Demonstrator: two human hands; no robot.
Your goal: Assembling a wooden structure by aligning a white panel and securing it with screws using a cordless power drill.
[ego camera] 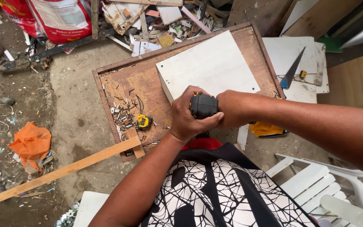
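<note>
A black and yellow power drill [203,105] points down at the near edge of a white board [209,67], and both my hands are wrapped around it. My left hand [185,120] cups the drill's back from the left. From the right, my right hand [231,110] grips its body. The drill's tip is hidden under my hands. The board lies on a shallow brown wooden tray table [118,84].
Loose screws [124,115] and a yellow tape measure [143,122] lie on the tray's left part. A long wooden slat [64,170] leans at the tray's near corner. A hand saw [293,69] rests on white panels right. White plastic chair [316,180] near right; orange bag [32,143] left.
</note>
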